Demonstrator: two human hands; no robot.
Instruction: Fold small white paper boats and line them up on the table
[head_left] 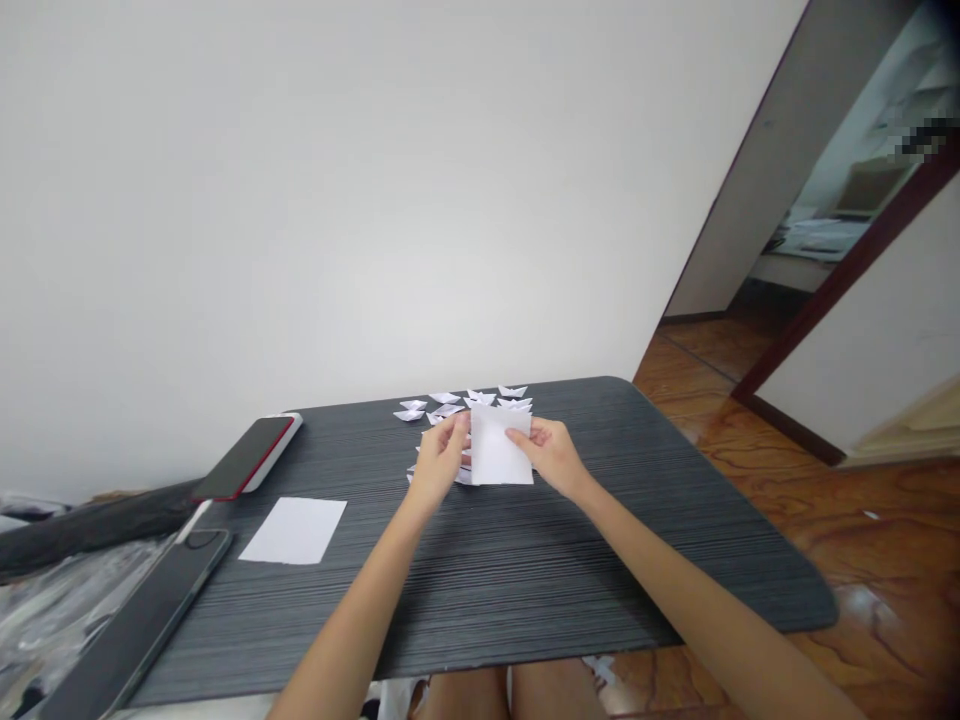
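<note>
A white rectangular sheet of paper [501, 447] is held up over the table, its plain face toward me. My right hand [553, 452] pinches its right edge, thumb in front and fingers behind. At the left edge is my left hand [441, 458], its thumb bent in and its fingertips reaching partly behind the sheet. Several small folded paper boats [411, 410] stand in rows beyond my hands; some are hidden by the sheet and my left hand. To the left, a square of white paper [294, 530] lies flat.
The dark wood-grain table [600, 580] meets a white wall. On its left side are a red-edged device [247, 458] and a dark phone [142, 620]. Plastic wrapping [60, 600] lies past that edge. A doorway and wooden floor [885, 540] are at right.
</note>
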